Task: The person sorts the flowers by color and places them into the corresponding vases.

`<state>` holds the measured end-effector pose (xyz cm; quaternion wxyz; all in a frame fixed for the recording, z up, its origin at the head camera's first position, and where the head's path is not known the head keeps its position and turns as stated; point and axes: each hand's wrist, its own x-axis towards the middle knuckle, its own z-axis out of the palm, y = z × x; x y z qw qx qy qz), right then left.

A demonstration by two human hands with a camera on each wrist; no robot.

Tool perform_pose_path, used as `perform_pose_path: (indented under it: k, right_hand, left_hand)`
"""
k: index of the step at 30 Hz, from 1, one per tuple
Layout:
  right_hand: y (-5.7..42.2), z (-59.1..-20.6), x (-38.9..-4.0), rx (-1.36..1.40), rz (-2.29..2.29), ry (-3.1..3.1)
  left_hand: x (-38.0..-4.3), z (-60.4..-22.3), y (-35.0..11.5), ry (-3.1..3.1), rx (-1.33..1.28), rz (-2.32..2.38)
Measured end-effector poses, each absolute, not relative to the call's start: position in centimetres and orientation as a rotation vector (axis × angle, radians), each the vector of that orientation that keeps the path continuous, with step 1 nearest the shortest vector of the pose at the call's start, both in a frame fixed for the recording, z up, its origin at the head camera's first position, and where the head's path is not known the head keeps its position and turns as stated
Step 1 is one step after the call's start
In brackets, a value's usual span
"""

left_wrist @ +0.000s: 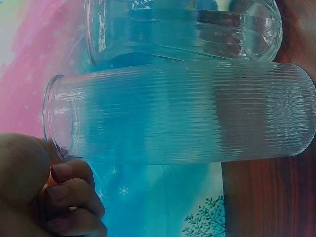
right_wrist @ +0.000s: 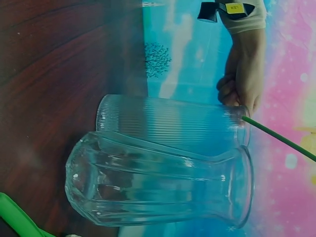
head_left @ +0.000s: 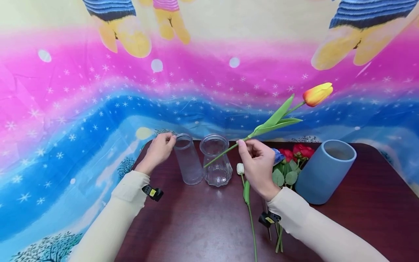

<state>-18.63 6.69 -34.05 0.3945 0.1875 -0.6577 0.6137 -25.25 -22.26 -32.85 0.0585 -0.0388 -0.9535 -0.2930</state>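
My left hand (head_left: 159, 150) pinches the rim of a tall ribbed glass vase (left_wrist: 148, 116), which stands upright on the table. Thumb and curled fingers meet at the lip in the left wrist view. Between the thumb and fingers of my right hand (head_left: 260, 163) is the stem of a yellow-orange tulip (head_left: 317, 94). Its bloom points up to the right, and the bare stem end slants down to the left, in front of the second glass vase (head_left: 218, 171). That vase, faceted with a flared rim, stands right beside the ribbed one. The right wrist view shows only the green stem (right_wrist: 279, 136).
A white tulip (head_left: 240, 169) lies on the dark wood table (head_left: 196, 225), below my right hand. Red roses (head_left: 302, 150) and a blue flower (head_left: 278, 155) lie to the right, partly behind that hand. A blue-grey vase (head_left: 322, 178) stands farther right. A printed cloth hangs behind.
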Motion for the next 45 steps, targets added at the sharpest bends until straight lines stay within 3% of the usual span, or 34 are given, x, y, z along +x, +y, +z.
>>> perform_pose_path:
  k: [45]
  right_hand:
    - [3.2,-29.6,-22.5,0.570,1.444,-1.778]
  left_hand:
    - [-25.4,-33.0,-22.3,-2.885,-0.118,-0.905]
